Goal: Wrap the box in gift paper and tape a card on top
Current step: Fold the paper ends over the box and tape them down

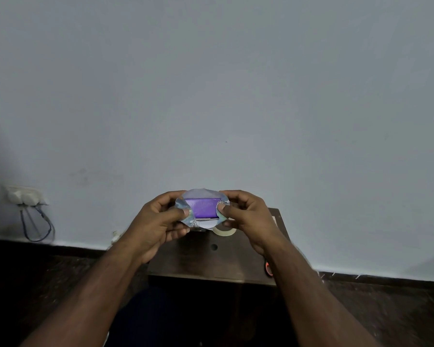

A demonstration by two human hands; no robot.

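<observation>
Above the far edge of the worktop [211, 261], a purple box [203, 207] half covered by shiny silver gift paper [186, 217] is held between both hands. The paper is pinched at its left side by the left hand [158, 221] and at its right side by the right hand [246, 216].

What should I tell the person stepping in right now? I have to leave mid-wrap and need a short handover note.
Left hand: grips the left end of the box, thumb pressing the gift paper against it.
Right hand: pinches the paper at the right end.
The purple box is held up above the small dark table, paper only partly folded round it; its purple face is uncovered.
A tape roll lies on the table under the hands; an orange-handled tool, probably scissors, is at the table's right edge.
Done: paper started round the box.
Left: close and tape the folds, then tape on a card. No card is in view.
</observation>
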